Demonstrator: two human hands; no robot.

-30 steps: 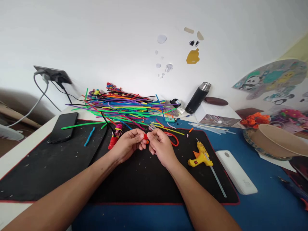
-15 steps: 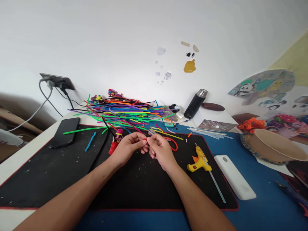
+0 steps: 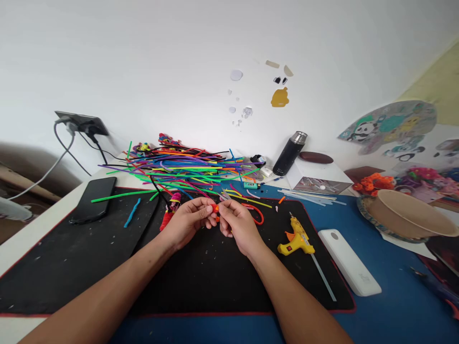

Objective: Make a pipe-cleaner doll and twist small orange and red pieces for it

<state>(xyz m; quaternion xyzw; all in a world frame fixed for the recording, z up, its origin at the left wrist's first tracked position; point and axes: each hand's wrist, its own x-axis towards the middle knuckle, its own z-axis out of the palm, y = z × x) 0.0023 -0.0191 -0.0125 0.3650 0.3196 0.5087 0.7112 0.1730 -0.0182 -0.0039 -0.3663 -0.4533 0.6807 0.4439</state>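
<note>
Over the middle of the black mat point(image 3: 215, 282), my left hand point(image 3: 190, 217) and my right hand point(image 3: 239, 222) meet fingertip to fingertip. Both pinch a small red-orange pipe cleaner piece point(image 3: 215, 209), mostly covered by the fingers. Just behind my right hand lie scissors point(image 3: 258, 219) with red handles, their blades pointing up and left. A small figure point(image 3: 174, 203) wound from pink, black and red pipe cleaner lies beside my left hand, partly hidden by it.
A heap of coloured pipe cleaners point(image 3: 186, 167) runs along the wall. To the right are a yellow glue gun point(image 3: 300, 239) with a glue stick in it, a white power bank point(image 3: 349, 263), a black flask point(image 3: 289, 155) and a bowl point(image 3: 412, 215). A black phone point(image 3: 95, 198) lies left.
Between my fingertips, more of the red-orange piece shows, and orange is visible below it. My hands stay nearly in place; the view has shifted slightly.
</note>
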